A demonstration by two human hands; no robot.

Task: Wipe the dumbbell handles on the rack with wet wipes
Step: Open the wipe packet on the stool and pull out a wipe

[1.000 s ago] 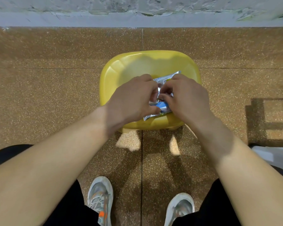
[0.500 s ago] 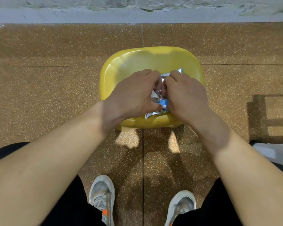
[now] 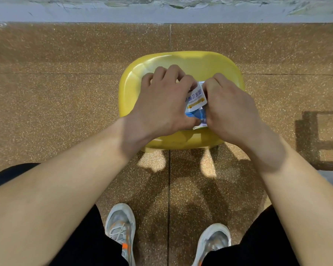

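I see a brown speckled floor [image 3: 65, 112], and a yellow stool [image 3: 200, 62] stands on it. My left shoe [image 3: 121, 227] and right shoe [image 3: 213, 240], both grey, stand on the floor well apart from the near edge of the stool. The left hand [image 3: 161, 104] and the right hand [image 3: 229, 110] meet over the seat, toward its near edge, with fingers curled. Both grip the white and blue wet wipes packet [image 3: 195, 98] between them; I cannot tell if it touches the seat
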